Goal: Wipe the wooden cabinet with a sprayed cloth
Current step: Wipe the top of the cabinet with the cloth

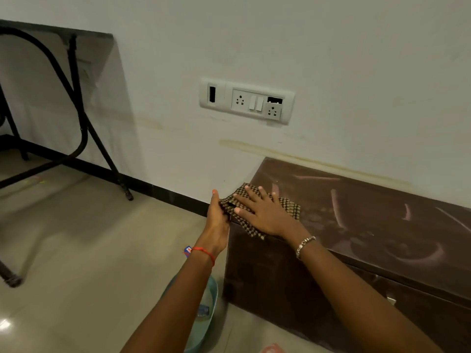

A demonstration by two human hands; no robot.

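A low dark-brown wooden cabinet [369, 215] stands against the white wall at the right, its top streaked with wet smears. A brown checked cloth [290, 206] lies on the top's left front corner and hangs a little over the edge. My right hand [262, 212] lies flat on the cloth with fingers spread and straight. My left hand [216, 217] is at the cabinet's left edge and pinches the cloth's hanging corner between thumb and fingers.
A light green tub [210, 304] sits on the tiled floor below my left arm. A black metal table frame [84, 138] stands at the left. A white switch and socket panel [247, 100] is on the wall above the cabinet.
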